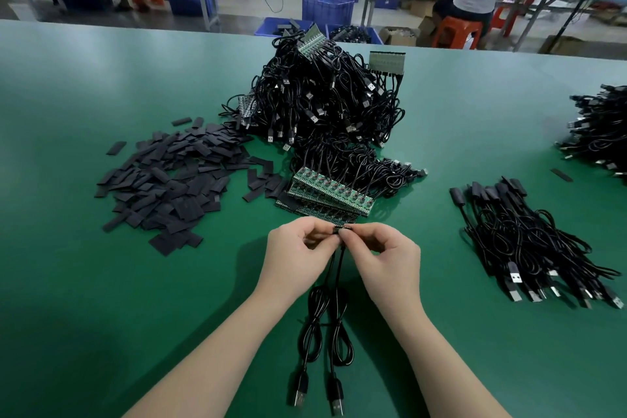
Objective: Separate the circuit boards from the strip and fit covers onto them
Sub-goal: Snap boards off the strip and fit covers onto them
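Green table (101,282): boards (343,228) seemingly between fingers (330,237).

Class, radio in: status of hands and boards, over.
Left hand and right hand pinch two joined boards. Cables dangle. Covers untouched. Nothing blocking.

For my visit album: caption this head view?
Both hands pinch small joined circuit boards, two USB cables dangling.

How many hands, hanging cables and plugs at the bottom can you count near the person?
Bare hands: 2, left hand and right hand
Thin black cables hanging from the hands: 2
Black USB plugs with metal ends: 2
Total: 6
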